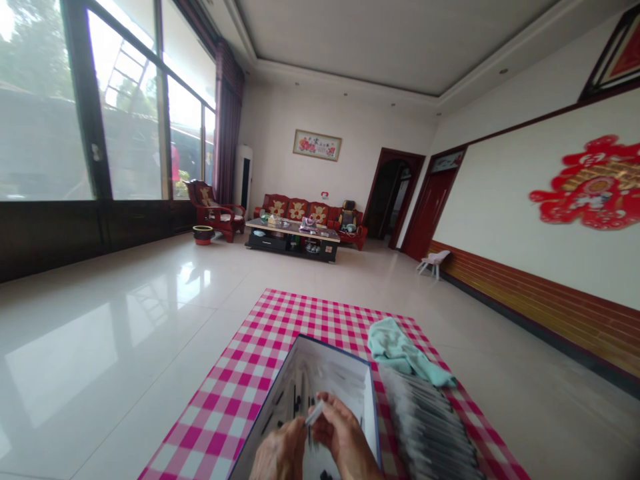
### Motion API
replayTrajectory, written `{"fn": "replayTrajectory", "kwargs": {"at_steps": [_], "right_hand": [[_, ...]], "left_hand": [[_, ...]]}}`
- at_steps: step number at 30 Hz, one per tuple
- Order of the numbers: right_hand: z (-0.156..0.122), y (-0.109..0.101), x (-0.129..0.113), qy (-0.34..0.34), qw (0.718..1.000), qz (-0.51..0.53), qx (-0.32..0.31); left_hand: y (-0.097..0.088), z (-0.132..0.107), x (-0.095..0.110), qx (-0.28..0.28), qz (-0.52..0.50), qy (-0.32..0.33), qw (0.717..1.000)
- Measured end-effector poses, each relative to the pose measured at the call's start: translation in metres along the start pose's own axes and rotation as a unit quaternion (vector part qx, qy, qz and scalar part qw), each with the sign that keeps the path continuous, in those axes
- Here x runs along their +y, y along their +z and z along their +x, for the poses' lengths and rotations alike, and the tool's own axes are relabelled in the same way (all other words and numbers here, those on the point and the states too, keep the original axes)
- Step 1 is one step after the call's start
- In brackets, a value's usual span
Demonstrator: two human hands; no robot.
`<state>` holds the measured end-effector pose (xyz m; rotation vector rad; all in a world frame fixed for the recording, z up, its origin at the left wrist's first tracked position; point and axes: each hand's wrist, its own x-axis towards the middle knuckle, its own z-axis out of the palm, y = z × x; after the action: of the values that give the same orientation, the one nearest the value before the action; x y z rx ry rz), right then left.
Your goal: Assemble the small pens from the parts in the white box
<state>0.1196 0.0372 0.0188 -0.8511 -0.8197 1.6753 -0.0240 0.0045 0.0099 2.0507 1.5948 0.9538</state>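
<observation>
Head view: the person's left hand (280, 450) and right hand (344, 430) meet above an open box (375, 407), and between them is a small pale piece (315, 413), partly see-through. The right hand has its upper end in a narrow pinch of thumb and fingers; the left hand, curled with its back to the camera, closes on the lower end. Gripping it from both ends probably steadies something so slight, and working over the box probably means anything let slip would land inside. Dark slender items (298, 403) lie loose on the box's pale floor. To the right of the box, a row of dark strips in clear wrapping (433, 427) lies side by side, perhaps ranged so to stay orderly and within reach; a mint-green cloth (403, 353) is crumpled at its far end. All of this rests on a pink-and-white checked cover (210, 407). The box's near end and both wrists are cut off by the bottom edge. The fingers hide both ends of the piece, so what it is cannot be told; blur smears the row, making its strips hard to count.
</observation>
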Motion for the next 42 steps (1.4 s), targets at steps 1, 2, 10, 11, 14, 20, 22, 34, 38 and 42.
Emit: {"fn": "replayTrajectory", "kwargs": {"at_steps": [1, 2, 10, 11, 14, 20, 22, 34, 38, 42], "right_hand": [[0.000, -0.001, 0.000, 0.001, 1.000, 0.003, -0.004], [0.000, -0.001, -0.001, 0.002, 1.000, 0.004, -0.007], [-0.004, 0.011, -0.006, -0.047, 0.996, -0.067, -0.045], [-0.005, 0.012, -0.006, -0.049, 0.995, -0.078, -0.049], [-0.005, 0.014, -0.007, -0.048, 0.991, -0.116, -0.047], [-0.005, 0.014, -0.002, -0.046, 0.988, -0.147, -0.033], [-0.006, 0.013, -0.001, -0.032, 0.989, -0.141, -0.017], [-0.010, 0.023, -0.016, -0.050, 0.989, -0.133, -0.044], [-0.008, 0.011, -0.048, -0.095, 0.991, -0.094, 0.012], [-0.019, -0.025, -0.102, -0.152, 0.970, -0.173, 0.074]], "left_hand": [[0.002, 0.000, -0.001, 0.010, -0.040, -0.005, 0.999], [0.003, 0.001, -0.001, 0.011, -0.082, -0.015, 0.996], [0.005, 0.006, -0.001, -0.119, -0.295, -0.118, 0.941], [0.005, 0.006, -0.002, -0.124, -0.297, -0.119, 0.939], [0.008, 0.008, -0.004, -0.113, -0.278, -0.102, 0.949], [0.008, 0.008, -0.007, -0.071, -0.225, -0.072, 0.969], [0.007, 0.008, -0.007, -0.060, -0.210, -0.063, 0.974], [-0.003, 0.006, -0.006, -0.044, -0.186, -0.036, 0.981], [-0.005, 0.004, -0.010, -0.037, -0.166, -0.024, 0.985], [-0.001, 0.003, -0.015, -0.003, -0.095, 0.003, 0.995]]}}
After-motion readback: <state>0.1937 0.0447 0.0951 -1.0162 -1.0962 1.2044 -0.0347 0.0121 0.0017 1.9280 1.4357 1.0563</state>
